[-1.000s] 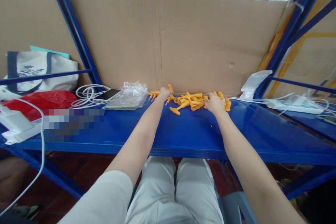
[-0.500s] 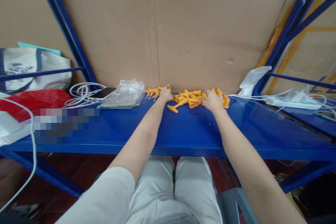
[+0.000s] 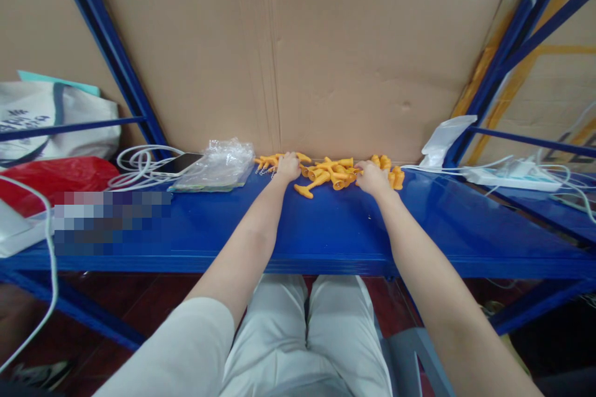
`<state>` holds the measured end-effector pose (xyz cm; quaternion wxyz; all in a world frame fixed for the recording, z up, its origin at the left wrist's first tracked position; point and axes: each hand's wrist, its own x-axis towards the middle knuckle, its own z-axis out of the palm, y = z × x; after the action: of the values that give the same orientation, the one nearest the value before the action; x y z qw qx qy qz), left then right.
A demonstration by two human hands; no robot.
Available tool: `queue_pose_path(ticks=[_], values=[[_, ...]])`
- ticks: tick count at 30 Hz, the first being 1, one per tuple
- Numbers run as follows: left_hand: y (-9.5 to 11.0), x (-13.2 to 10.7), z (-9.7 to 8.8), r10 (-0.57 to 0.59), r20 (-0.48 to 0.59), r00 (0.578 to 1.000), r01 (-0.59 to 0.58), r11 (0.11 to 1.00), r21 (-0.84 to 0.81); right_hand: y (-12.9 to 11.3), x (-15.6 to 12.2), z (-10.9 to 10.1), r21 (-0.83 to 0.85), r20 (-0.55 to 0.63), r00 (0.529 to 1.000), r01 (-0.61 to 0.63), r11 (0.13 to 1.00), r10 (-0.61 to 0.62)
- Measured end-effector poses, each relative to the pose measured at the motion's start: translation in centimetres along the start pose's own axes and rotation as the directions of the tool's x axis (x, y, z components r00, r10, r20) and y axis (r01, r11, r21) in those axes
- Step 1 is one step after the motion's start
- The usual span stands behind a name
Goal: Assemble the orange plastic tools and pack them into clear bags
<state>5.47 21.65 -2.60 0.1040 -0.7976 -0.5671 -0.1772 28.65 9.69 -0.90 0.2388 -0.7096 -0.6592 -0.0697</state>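
A row of yellow-orange plastic pieces (image 3: 331, 172) lies on the blue shelf against the cardboard. Some are branched, some have flared ends. My left hand (image 3: 289, 167) is closed around one such piece, whose end (image 3: 303, 157) sticks out to the right of my fingers. Just left of that hand are more yellow-orange pieces with small metal chains (image 3: 266, 164). My right hand (image 3: 371, 177) is over the right part of the row, fingers curled in and pressed together. What they grip is hidden. Upright chunky yellow-orange pieces (image 3: 395, 177) stand beside it.
Left of the pieces lie a clear plastic bag (image 3: 223, 164), a dark flat device (image 3: 184, 162), coiled white cable (image 3: 139, 164) and a red bag (image 3: 60, 181). A power strip (image 3: 516, 177) and white packet (image 3: 444, 139) are at the right. Cardboard (image 3: 344, 62) walls the back.
The piece in my left hand has turned, its end now pointing right. My right hand has shifted slightly, with its fingers drawn closer together. The view has moved a little.
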Motion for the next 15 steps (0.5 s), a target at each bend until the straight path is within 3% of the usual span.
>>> queue_pose_path(ticks=[7, 15], values=[[0.3, -0.4, 0.1, -0.042, 0.044, 0.998, 0.038, 0.995, 0.097, -0.2, -0.1, 0.7, -0.062, 0.133, 0.986, 0.114, 0.991, -0.105], [1.6, 0.3, -1.5, -0.147, 0.213, 0.966, 0.155, 0.988, -0.019, -0.4, 0.1, 1.8, 0.069, 0.17, 0.975, 0.131, 0.989, -0.142]])
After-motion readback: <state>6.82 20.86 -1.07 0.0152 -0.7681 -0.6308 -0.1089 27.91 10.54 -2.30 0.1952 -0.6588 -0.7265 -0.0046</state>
